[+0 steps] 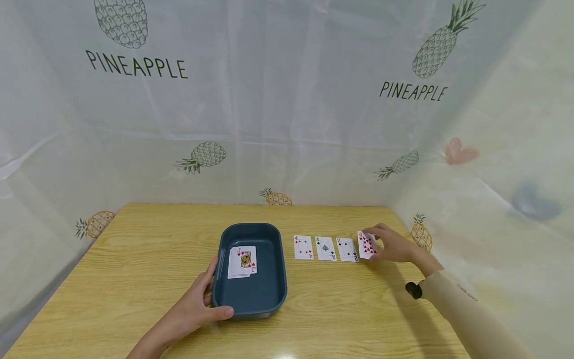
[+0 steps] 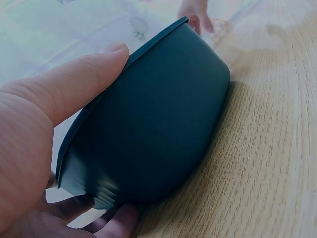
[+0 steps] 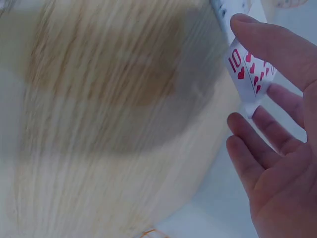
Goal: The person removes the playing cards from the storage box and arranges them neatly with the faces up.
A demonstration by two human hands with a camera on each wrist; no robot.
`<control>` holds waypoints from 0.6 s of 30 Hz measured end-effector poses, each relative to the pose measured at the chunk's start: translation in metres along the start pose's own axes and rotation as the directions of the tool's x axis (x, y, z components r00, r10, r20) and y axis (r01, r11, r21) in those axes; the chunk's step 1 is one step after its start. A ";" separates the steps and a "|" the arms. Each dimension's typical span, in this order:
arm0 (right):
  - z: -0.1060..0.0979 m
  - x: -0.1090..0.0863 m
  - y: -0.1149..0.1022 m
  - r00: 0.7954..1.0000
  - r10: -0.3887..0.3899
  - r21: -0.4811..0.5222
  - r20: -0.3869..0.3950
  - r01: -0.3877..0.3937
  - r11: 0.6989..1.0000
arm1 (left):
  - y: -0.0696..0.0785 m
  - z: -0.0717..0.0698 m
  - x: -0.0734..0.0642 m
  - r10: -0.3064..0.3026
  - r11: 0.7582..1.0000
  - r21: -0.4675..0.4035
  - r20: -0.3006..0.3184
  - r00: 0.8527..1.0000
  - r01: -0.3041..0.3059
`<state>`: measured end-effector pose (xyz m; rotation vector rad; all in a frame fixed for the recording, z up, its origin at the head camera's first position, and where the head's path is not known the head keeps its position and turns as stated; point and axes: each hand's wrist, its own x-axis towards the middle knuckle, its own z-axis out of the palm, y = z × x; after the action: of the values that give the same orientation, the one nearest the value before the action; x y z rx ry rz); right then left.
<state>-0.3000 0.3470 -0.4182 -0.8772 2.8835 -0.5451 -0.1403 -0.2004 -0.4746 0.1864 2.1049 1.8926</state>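
Note:
My left hand [image 1: 195,305] grips a dark blue plastic tub [image 1: 251,296] at its near left corner. Its thumb lies over the rim while the fingers curl against the outer left wall, as the left wrist view shows of the tub [image 2: 153,114]. Inside lies a small pile of cards topped by a jack of hearts [image 1: 242,259]. My right hand [image 1: 395,246] pinches a ten of hearts [image 1: 366,246] between thumb and fingers at the right end of a card row. In the right wrist view, the ten of hearts [image 3: 239,62] is bent and tilted.
Left of the ten, a four of diamonds [image 1: 303,248], an ace of spades [image 1: 325,249] and a black two [image 1: 347,250] lie face up on the wooden table [image 1: 134,269]. A pineapple-print curtain [image 1: 287,114] hangs behind the table and along its sides.

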 end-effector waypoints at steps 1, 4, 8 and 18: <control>0.000 -0.001 0.003 1.000 0.006 0.004 0.012 -0.006 1.000 | 0.000 0.000 0.000 0.000 1.000 -0.001 0.000 1.000 0.000; 0.001 -0.001 0.009 0.998 0.046 0.017 0.052 -0.047 0.999 | -0.001 0.000 0.001 0.005 1.000 -0.001 0.004 1.000 -0.005; 0.002 -0.002 0.013 0.986 0.113 0.035 0.124 -0.118 0.992 | -0.002 0.000 0.001 0.019 1.000 -0.012 0.015 1.000 -0.019; 0.002 0.007 0.015 0.958 0.175 0.007 0.227 -0.181 0.983 | -0.003 -0.001 0.002 0.013 1.000 -0.014 0.010 1.000 -0.013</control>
<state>-0.3136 0.3544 -0.4252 -0.6217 2.7039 -0.4361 -0.1421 -0.2009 -0.4778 0.2059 2.0882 1.9096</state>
